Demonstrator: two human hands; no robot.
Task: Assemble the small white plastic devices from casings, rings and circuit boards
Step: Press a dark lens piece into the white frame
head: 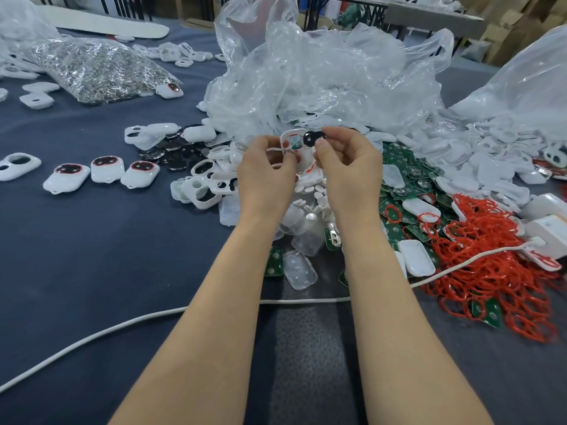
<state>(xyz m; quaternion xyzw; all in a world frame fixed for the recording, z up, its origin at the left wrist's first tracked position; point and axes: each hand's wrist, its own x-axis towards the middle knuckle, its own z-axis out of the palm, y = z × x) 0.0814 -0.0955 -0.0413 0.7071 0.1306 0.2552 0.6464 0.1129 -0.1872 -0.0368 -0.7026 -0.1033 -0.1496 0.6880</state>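
Left hand (265, 170): fingers curled round a white casing (287, 139), pinched by thumb and fingertips, held up above the heap of parts.
Right hand (349, 167): thumb and forefinger pinching a small black button piece (310, 138) with a lock mark.
Key relation: black button piece just right of the casing at the same height; touching or barely apart, cannot tell which.
Casing axis: long side roughly upright, open frame turned toward the camera.
Step, as judged: seating the button piece in the casing; likely a short leftward push from the right hand.
Supplies: green circuit boards (405, 176) and red rings (491, 265) below and right, nearer the right hand.
Finished devices (106, 168): in a row on the table (92, 256), well left of both hands.
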